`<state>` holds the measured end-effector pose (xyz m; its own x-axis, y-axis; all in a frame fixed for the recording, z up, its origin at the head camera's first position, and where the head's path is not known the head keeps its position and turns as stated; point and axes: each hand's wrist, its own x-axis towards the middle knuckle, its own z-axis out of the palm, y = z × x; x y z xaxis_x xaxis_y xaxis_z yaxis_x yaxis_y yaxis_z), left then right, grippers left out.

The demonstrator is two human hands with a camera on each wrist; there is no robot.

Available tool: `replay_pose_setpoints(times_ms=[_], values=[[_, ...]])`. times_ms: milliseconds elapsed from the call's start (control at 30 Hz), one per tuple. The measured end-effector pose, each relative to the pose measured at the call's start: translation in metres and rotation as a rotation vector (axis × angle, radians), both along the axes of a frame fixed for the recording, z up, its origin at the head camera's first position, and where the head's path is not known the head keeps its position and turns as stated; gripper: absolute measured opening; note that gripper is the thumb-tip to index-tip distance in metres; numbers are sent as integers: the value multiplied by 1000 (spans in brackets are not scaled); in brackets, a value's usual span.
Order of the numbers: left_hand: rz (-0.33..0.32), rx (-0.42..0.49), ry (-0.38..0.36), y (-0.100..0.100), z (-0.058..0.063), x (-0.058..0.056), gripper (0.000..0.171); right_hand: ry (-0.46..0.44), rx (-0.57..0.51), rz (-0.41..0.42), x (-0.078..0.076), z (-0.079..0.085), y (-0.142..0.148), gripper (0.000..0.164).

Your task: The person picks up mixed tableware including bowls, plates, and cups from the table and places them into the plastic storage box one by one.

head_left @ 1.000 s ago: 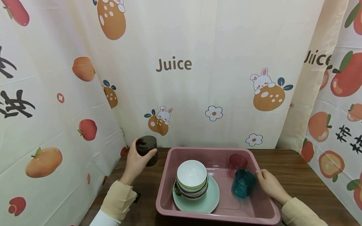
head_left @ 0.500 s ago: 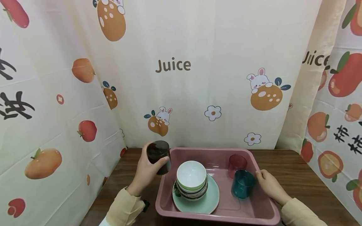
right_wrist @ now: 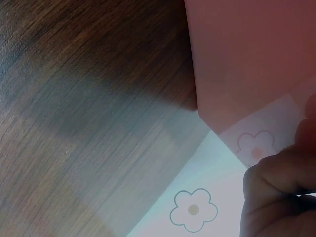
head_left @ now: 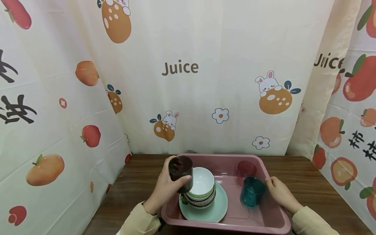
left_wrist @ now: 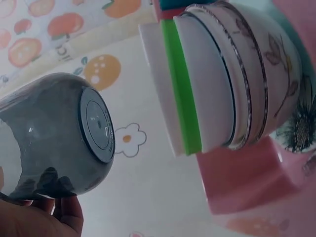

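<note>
My left hand (head_left: 164,188) grips a dark, see-through cup (head_left: 181,173), thumb across its front, above the left side of a pink basin (head_left: 235,225). In the head view the cup overlaps the stacked bowls (head_left: 202,182); the left wrist view has a gap between the cup's base (left_wrist: 98,123) and the green-banded top bowl (left_wrist: 182,89). Those bowls stand on a pale green plate (head_left: 219,209) inside the basin. At the basin's right rim, my right hand (head_left: 282,193) holds on with fingers curled over the edge. Beside it inside are a teal cup (head_left: 252,192) and a red cup (head_left: 246,171).
The basin sits on a brown wooden table (head_left: 129,192), whose surface shows on both its left and right sides. A fruit-printed curtain (head_left: 188,98) hangs behind the table and along both sides.
My left hand has carried the dark cup rightward and a little lower, from beside the basin to over its left part. The right hand has stayed on the rim.
</note>
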<state>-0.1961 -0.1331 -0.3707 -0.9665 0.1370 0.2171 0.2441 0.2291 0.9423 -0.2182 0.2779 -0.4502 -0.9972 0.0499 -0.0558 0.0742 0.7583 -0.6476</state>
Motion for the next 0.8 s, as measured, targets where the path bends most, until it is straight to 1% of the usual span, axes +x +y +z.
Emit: replay_pose_setpoints(times_ms=[200,333,400,467,633,800], values=[[-60,18,-8,9,-4,4,75,-2,-7,1,0,-1,2,45],[-89,21,-18,16,-5,8,73,-23,-29,7,-1,-1,5,49],[-95,18,-23,20,-6,10,72,-37,-45,10,-1,0,6,50],[-96,1,-9,24,-6,11,71,-38,-55,15,-2,1,7,51],[-69,-55,21,31,-9,14,72,-19,-72,36,-4,4,9,50],[-92,-47,2,37,-16,14,73,-20,-91,47,-4,10,12,56]])
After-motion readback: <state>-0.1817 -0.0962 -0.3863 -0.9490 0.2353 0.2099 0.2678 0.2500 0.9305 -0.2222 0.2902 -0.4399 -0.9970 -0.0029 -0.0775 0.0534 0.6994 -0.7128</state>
